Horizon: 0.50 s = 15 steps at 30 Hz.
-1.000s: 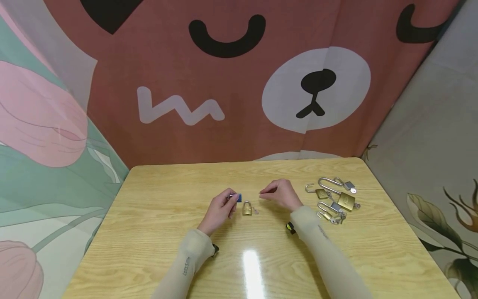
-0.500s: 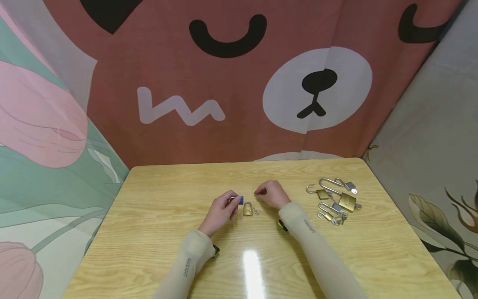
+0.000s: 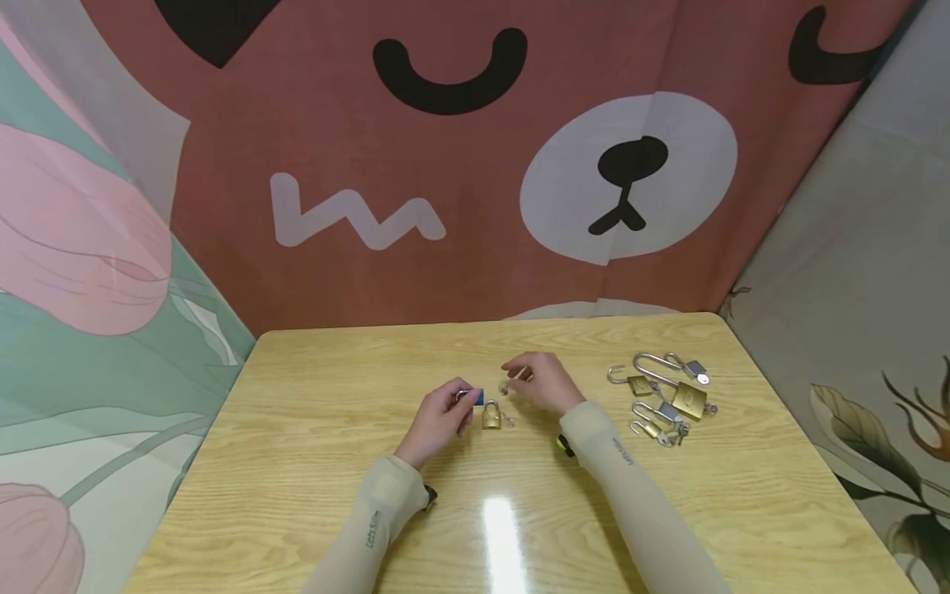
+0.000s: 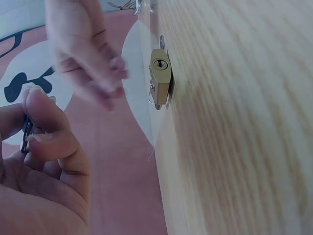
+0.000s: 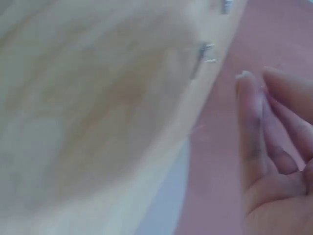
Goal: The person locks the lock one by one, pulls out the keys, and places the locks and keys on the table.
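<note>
In the head view my left hand (image 3: 438, 421) pinches a small blue padlock (image 3: 478, 397) between thumb and fingers, over the table's middle. The left wrist view shows it only as a dark edge (image 4: 27, 133) between the fingertips. Just right of it a brass padlock (image 3: 491, 416) with its shackle closed lies on the table, small keys (image 3: 509, 421) beside it. My right hand (image 3: 545, 382) hovers with fingers apart and holds nothing. Near its fingertips a small set of keys (image 3: 504, 388) lies on the wood; the right wrist view shows these keys (image 5: 204, 55) blurred.
On the table's right side lies a group of padlocks with raised shackles: a large brass padlock (image 3: 689, 400), a smaller brass padlock (image 3: 639, 385), a grey padlock (image 3: 694, 369) and others with keys. A printed cloth (image 3: 475, 280) hangs behind the wooden table (image 3: 312, 396).
My right hand has moved left, let go of the small keys and spread its fingers; the keys now lie behind the brass padlock. My left hand has kept the blue padlock, nearly still.
</note>
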{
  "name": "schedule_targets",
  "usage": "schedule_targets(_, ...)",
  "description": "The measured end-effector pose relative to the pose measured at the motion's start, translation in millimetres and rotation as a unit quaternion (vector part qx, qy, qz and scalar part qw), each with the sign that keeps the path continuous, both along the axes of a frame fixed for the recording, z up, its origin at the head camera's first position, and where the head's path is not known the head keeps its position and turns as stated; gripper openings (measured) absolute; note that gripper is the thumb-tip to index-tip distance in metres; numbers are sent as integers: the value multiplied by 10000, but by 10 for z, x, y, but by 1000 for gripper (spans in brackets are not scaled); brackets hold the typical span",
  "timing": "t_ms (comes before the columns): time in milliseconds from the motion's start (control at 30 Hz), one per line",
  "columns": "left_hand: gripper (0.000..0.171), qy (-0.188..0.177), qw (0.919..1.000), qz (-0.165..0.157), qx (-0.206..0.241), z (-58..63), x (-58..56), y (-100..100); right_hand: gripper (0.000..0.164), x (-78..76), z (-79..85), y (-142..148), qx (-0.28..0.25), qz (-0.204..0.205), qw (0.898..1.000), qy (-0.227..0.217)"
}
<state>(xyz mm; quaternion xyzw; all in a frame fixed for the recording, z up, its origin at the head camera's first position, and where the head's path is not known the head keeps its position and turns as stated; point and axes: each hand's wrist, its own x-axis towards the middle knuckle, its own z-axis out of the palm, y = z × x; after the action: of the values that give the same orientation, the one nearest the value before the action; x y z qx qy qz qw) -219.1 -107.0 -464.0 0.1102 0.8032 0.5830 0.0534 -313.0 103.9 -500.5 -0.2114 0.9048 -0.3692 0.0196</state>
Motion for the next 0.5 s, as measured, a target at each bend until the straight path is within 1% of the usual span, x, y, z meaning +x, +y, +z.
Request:
schedule_targets(67, 27, 23, 10000, -3, 11, 0, -2, 5, 24, 16, 66, -18, -168, 205, 9990, 349)
schedule_targets(133, 26, 40, 10000, 10, 41, -1, -5, 10, 25, 56, 151, -45, -474, 527, 9958, 575)
schedule_targets(200, 25, 41, 10000, 8, 90, -6, -11, 11, 28, 111, 234, -74, -776, 980, 9900, 661)
schedule_targets(233, 25, 67, 9999, 8, 100, -35, -26, 11, 30, 141, 273, -90, -902, 1241, 9861, 631)
schedule_targets(267, 24, 41, 9999, 1, 137, -36, -29, 8, 33, 172, 307, -106, -973, 1503, 9821, 582)
schedule_targets(333, 21, -47, 9997, -23, 231, -36, -35, -1, 37, 223, 355, -138, -986, 1953, 9745, 504)
schedule_targets(367, 20, -94, 9996, -27, 278, -35, -37, -5, 37, 240, 368, -152, -943, 2107, 9717, 498)
schedule_targets(433, 19, -186, 9992, -46, 346, -30, -39, -14, 38, 269, 381, -176, -788, 2247, 9695, 585)
schedule_targets(467, 18, -275, 9988, -65, 400, 1, -28, -19, 38, 279, 382, -184, -683, 2249, 9696, 677)
schedule_targets(500, 18, -312, 9987, -73, 400, 4, -29, -22, 38, 286, 382, -191, -600, 2235, 9699, 760)
